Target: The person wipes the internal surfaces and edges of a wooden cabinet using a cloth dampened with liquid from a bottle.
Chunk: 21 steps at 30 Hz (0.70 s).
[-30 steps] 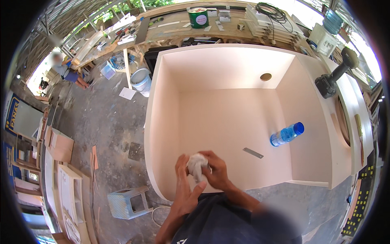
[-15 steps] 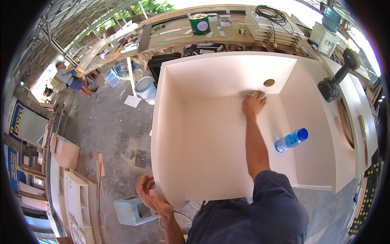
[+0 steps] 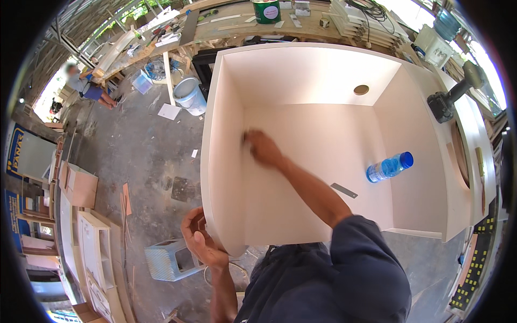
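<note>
A white open-fronted cabinet box (image 3: 312,177) lies before me with its opening facing up. My right hand (image 3: 264,149) reaches across it to the inner left corner, where the left wall meets the bottom. Its fingers are bent together around a small dark thing, blurred by motion. My left hand (image 3: 203,239) rests at the outer near-left edge, fingers curled but apart, holding nothing. A clear water bottle with a blue cap (image 3: 389,167) lies in the right part of the box. A thin grey metal strip (image 3: 344,190) lies on the bottom under my right forearm.
A black cordless drill (image 3: 455,92) stands on the right-hand panel, beside a brush-like tool (image 3: 480,169). Behind the box runs a wooden workbench (image 3: 226,32) with a green can (image 3: 267,11). A bucket (image 3: 189,96) and plastic stool (image 3: 171,262) stand left; a person (image 3: 89,86) works far left.
My right hand has swept left from the far right corner, below the round hole, to the left inner corner. The metal strip has come into view. My view has tilted slightly down.
</note>
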Each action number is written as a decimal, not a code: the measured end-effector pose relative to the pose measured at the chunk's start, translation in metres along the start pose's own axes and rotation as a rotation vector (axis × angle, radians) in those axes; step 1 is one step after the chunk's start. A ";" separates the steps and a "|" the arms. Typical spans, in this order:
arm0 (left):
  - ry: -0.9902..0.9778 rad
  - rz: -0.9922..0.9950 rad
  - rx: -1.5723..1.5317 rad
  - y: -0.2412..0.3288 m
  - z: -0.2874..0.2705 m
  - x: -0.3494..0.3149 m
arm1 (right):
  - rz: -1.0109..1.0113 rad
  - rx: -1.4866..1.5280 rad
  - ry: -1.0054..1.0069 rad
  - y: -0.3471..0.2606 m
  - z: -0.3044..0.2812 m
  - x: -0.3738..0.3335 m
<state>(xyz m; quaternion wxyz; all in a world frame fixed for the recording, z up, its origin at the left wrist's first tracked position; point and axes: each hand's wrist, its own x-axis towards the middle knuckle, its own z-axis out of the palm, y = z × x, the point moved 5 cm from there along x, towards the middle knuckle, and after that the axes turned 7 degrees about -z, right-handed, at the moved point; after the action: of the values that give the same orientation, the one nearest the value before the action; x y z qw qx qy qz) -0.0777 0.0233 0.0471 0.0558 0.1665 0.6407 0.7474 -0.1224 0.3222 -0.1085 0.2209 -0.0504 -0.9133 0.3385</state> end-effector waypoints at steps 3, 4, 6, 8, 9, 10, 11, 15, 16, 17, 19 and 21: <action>-0.051 -0.011 -0.097 -0.004 0.000 0.003 | -0.229 0.256 -0.202 -0.094 0.046 -0.149; -0.072 -0.007 -0.126 -0.005 0.001 0.003 | -0.266 0.647 -0.496 -0.130 0.055 -0.188; -0.078 -0.042 -0.195 -0.008 0.002 0.002 | -0.482 0.923 -0.673 -0.190 0.020 -0.210; -0.097 -0.099 -0.246 -0.010 -0.002 0.000 | -0.092 0.763 -0.611 -0.184 -0.003 -0.192; -0.090 -0.089 -0.238 -0.005 -0.001 0.000 | 0.051 0.869 -0.376 -0.161 -0.020 -0.166; -0.081 -0.076 -0.230 -0.006 -0.002 0.001 | -0.028 0.752 -0.006 -0.146 -0.047 -0.131; -0.072 -0.068 -0.221 -0.010 -0.004 0.002 | 0.099 0.639 0.163 -0.111 -0.055 -0.109; -0.110 -0.103 -0.299 -0.013 0.008 0.002 | 0.135 0.188 0.395 -0.030 -0.064 -0.064; -0.061 -0.107 -0.302 -0.011 0.004 0.003 | 0.184 0.151 0.237 -0.032 -0.041 -0.067; -0.010 -0.110 -0.297 -0.011 -0.001 0.003 | 0.027 0.006 0.319 -0.054 -0.024 -0.082; -0.004 -0.046 -0.259 -0.007 -0.002 -0.001 | -0.069 -0.072 0.127 -0.087 0.041 -0.125; 0.106 0.315 -0.008 -0.004 -0.031 -0.003 | -0.202 -0.025 0.052 -0.168 0.054 -0.186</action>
<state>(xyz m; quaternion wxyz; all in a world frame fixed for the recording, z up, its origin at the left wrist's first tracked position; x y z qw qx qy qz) -0.0855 -0.0058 0.0390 -0.0955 0.2251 0.6059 0.7571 0.0309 0.1168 -0.1060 0.2771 0.0306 -0.9117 0.3018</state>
